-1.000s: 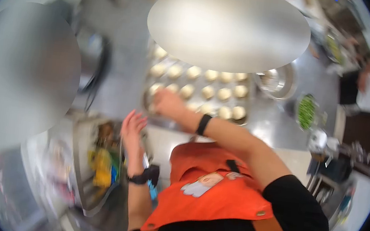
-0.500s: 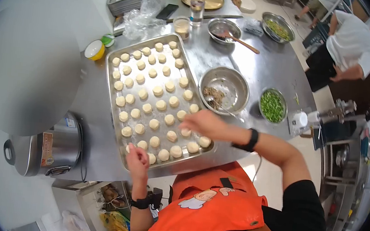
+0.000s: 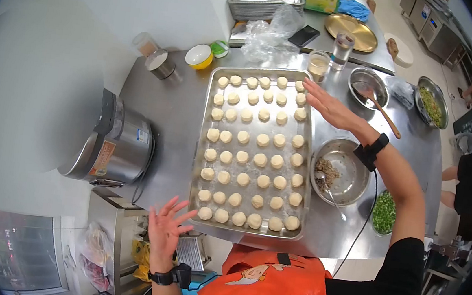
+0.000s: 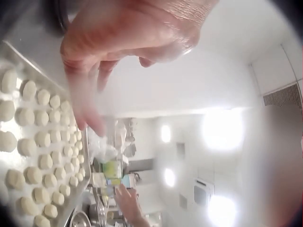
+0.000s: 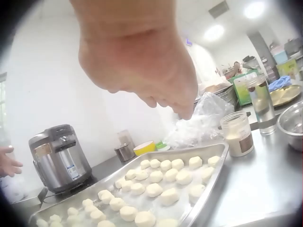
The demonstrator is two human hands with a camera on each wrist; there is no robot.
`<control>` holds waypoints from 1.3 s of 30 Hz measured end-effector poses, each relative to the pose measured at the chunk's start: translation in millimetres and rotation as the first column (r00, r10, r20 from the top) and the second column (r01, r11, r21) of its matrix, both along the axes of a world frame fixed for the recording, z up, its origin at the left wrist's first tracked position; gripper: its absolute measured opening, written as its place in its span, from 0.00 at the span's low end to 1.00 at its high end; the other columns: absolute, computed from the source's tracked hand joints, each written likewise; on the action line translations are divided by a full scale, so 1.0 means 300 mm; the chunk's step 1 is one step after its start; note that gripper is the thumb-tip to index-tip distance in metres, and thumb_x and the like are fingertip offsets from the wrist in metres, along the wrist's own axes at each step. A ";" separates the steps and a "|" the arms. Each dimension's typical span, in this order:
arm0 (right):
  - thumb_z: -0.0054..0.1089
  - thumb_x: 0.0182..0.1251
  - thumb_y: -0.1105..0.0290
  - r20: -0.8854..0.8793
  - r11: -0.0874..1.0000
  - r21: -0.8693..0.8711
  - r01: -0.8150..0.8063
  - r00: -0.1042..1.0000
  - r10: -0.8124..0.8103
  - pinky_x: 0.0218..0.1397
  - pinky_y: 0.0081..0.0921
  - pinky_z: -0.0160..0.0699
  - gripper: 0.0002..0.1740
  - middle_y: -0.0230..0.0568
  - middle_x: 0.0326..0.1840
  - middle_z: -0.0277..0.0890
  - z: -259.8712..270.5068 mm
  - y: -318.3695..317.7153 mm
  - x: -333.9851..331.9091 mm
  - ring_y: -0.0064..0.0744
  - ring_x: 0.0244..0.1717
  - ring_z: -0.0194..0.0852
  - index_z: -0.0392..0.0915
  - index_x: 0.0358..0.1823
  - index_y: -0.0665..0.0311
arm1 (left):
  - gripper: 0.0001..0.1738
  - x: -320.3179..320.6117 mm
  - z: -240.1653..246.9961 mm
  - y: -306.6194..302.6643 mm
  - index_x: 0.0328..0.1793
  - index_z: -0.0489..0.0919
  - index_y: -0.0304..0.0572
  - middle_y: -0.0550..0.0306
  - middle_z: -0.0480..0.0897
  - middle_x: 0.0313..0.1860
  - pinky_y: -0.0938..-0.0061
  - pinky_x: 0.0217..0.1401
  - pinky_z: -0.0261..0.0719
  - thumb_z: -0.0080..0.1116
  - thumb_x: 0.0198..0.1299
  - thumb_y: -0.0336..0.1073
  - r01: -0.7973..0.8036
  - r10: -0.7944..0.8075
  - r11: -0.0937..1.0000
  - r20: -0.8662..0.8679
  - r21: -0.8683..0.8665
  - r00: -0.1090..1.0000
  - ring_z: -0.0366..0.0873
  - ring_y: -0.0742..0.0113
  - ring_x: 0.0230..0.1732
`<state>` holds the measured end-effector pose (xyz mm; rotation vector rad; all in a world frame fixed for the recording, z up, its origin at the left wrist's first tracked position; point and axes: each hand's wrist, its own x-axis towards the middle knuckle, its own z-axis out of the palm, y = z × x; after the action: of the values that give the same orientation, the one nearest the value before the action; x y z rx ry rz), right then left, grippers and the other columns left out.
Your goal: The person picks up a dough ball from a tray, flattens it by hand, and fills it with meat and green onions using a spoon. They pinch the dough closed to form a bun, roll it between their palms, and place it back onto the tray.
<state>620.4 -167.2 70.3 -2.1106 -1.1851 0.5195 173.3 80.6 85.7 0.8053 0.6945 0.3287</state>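
A large metal tray (image 3: 253,127) lies on the steel table, holding rows of small round pale dough balls (image 3: 262,139). My right hand (image 3: 331,107) is stretched over the tray's far right corner, its fingers straight and nothing in them. In the right wrist view that same hand (image 5: 142,66) hangs above the far end of the tray. Off the near left corner, my left hand (image 3: 166,233) is raised with fingers spread and holds nothing. The left wrist view shows the left hand (image 4: 123,38) beside the tray's edge.
Right of the tray stands a steel bowl (image 3: 354,181) with minced filling and a spoon. Beyond are chopped greens (image 3: 384,214) and a bowl with a wooden spatula (image 3: 387,119). A steel cooker (image 3: 125,149) stands left. A jar (image 3: 318,66) and plastic bag (image 3: 272,38) sit behind.
My right hand has gone from the tray's near right part to its far right corner, its fingers now straight. The left fingers have spread apart. The head view has turned, so the tray appears straighter.
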 end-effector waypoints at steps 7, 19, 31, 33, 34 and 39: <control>0.25 0.76 0.43 0.048 0.975 -0.206 0.082 0.996 -0.074 0.80 0.33 0.29 0.39 0.49 0.81 0.32 -0.135 0.246 0.001 0.42 0.81 0.25 0.43 0.76 0.67 | 0.43 -0.123 -0.171 0.354 0.70 0.63 0.30 0.36 0.77 0.56 0.58 0.44 0.86 0.26 0.69 0.65 -0.035 0.078 0.948 0.124 -0.315 0.989 0.77 0.38 0.55; 0.34 0.73 0.40 0.289 0.922 -0.324 -0.211 0.906 0.308 0.80 0.38 0.35 0.42 0.45 0.81 0.33 -0.060 1.269 -0.159 0.42 0.81 0.25 0.45 0.76 0.63 | 0.36 -0.185 -0.299 0.597 0.67 0.67 0.32 0.41 0.79 0.54 0.61 0.55 0.78 0.25 0.73 0.58 0.244 -0.256 0.966 -0.235 -0.081 0.938 0.79 0.50 0.54; 0.58 0.60 0.71 0.465 0.953 -0.200 -0.228 0.834 0.297 0.57 0.41 0.73 0.23 0.45 0.78 0.38 -0.412 2.076 -0.029 0.49 0.56 0.69 0.71 0.57 0.64 | 0.30 -0.694 -0.317 0.631 0.72 0.60 0.39 0.47 0.72 0.62 0.64 0.61 0.74 0.50 0.70 0.44 -0.191 0.067 0.964 -0.524 -0.186 0.849 0.77 0.55 0.56; 0.57 0.61 0.71 0.451 0.940 -0.275 -0.201 0.837 0.310 0.57 0.40 0.73 0.21 0.47 0.75 0.45 -0.455 2.113 -0.016 0.50 0.56 0.69 0.70 0.56 0.67 | 0.29 -0.695 -0.295 0.629 0.72 0.61 0.39 0.48 0.73 0.61 0.65 0.61 0.74 0.49 0.70 0.44 -0.204 0.063 0.960 -0.562 -0.191 0.824 0.77 0.56 0.56; 0.56 0.61 0.71 0.513 0.962 -0.177 -0.207 0.815 0.270 0.57 0.39 0.73 0.21 0.48 0.73 0.48 -0.486 2.133 -0.006 0.50 0.56 0.68 0.69 0.56 0.69 | 0.29 -0.692 -0.287 0.628 0.71 0.62 0.38 0.48 0.73 0.61 0.65 0.61 0.74 0.49 0.70 0.44 -0.199 0.052 0.960 -0.573 -0.197 0.818 0.77 0.56 0.56; 0.52 0.65 0.71 0.547 0.978 -0.064 -0.199 0.813 0.201 0.59 0.36 0.70 0.21 0.54 0.61 0.60 -0.493 2.065 -0.061 0.49 0.57 0.66 0.66 0.55 0.79 | 0.27 -0.681 -0.291 0.634 0.70 0.64 0.38 0.49 0.74 0.60 0.65 0.60 0.74 0.49 0.70 0.45 -0.143 0.001 0.969 -0.571 -0.203 0.821 0.77 0.58 0.55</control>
<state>602.1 452.5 -77.5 -2.2217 -1.7407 -0.0213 -31.0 270.9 -1.7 0.6444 1.3074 0.0598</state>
